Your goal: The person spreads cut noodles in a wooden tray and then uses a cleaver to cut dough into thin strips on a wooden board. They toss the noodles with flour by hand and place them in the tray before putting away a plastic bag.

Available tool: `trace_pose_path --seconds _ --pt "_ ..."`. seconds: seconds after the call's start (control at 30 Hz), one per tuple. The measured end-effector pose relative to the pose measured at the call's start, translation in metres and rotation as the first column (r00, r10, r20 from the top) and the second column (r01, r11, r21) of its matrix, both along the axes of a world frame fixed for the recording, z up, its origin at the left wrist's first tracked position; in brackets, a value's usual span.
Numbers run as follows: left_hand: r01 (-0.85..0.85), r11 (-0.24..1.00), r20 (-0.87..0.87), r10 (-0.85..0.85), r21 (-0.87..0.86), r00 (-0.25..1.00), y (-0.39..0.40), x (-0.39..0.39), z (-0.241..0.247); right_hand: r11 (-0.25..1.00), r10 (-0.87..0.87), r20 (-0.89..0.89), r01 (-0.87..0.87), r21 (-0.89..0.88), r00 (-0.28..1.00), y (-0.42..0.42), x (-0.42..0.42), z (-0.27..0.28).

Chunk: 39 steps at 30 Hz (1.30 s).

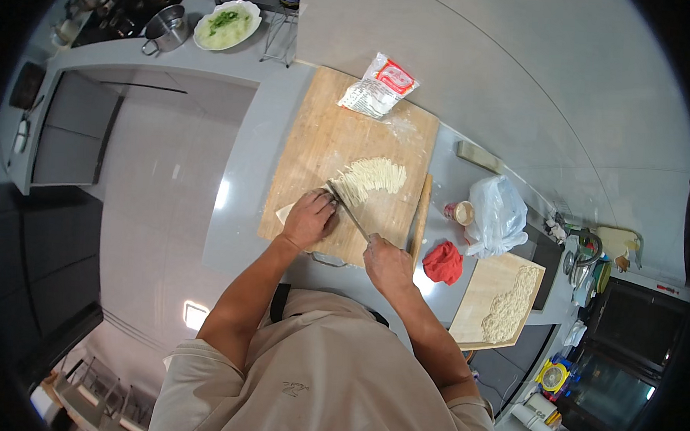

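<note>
My right hand point(388, 266) grips the handle of a kitchen knife point(351, 214), seen nearly edge-on over a wooden cutting board point(308, 133). Beside the blade, my left hand point(311, 217) presses down with bent fingers on a folded sheet of dough point(284, 213). Most of that sheet is hidden under the hand; a pale corner shows at its left. On the blade's other side, cut noodles point(375, 179) lie in a curved row. A printed plastic flour bag point(380, 85) rests at the board's far end.
Along the board's right edge lies a rolling pin point(421, 219). Further right are a red cloth point(443, 262), a small jar point(459, 212), a tied white plastic bag point(497, 216) and a wooden tray point(469, 313) holding noodles. A plate of shredded greens point(227, 25) and a steel pot point(166, 28) stand far left.
</note>
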<state>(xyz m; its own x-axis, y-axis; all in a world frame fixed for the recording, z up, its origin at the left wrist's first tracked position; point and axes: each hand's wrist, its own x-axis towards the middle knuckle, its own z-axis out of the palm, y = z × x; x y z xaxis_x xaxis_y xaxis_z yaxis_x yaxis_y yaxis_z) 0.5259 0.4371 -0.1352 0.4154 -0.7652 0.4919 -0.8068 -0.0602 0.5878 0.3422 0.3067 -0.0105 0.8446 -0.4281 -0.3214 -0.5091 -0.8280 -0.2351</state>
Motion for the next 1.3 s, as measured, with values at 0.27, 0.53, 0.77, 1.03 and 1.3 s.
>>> trace_pose_path --seconds 0.27,0.53,0.77,1.03,1.3 --pt "-0.011 1.000 0.029 0.010 0.019 1.000 0.001 0.000 0.001 0.999 -0.032 0.056 0.031 0.019 0.998 -0.004 0.044 -0.040" --pt "-0.047 0.999 0.024 0.046 0.023 0.999 0.006 -0.001 -0.001 0.995 -0.047 0.060 0.042 0.085 0.997 -0.004 0.020 -0.005" --pt "-0.034 0.999 0.018 0.033 0.028 0.999 0.006 -0.001 -0.001 1.000 -0.002 0.061 0.001 0.007 0.998 0.002 0.002 0.002" --pt "-0.017 0.999 0.004 0.017 0.042 1.000 0.007 0.001 -0.001 0.993 -0.069 -0.054 0.073 0.089 0.996 0.004 0.009 0.006" --pt "-0.033 0.999 0.021 0.033 0.018 0.999 0.005 0.000 0.001 0.999 -0.024 0.090 0.021 0.032 0.996 -0.004 0.038 -0.044"
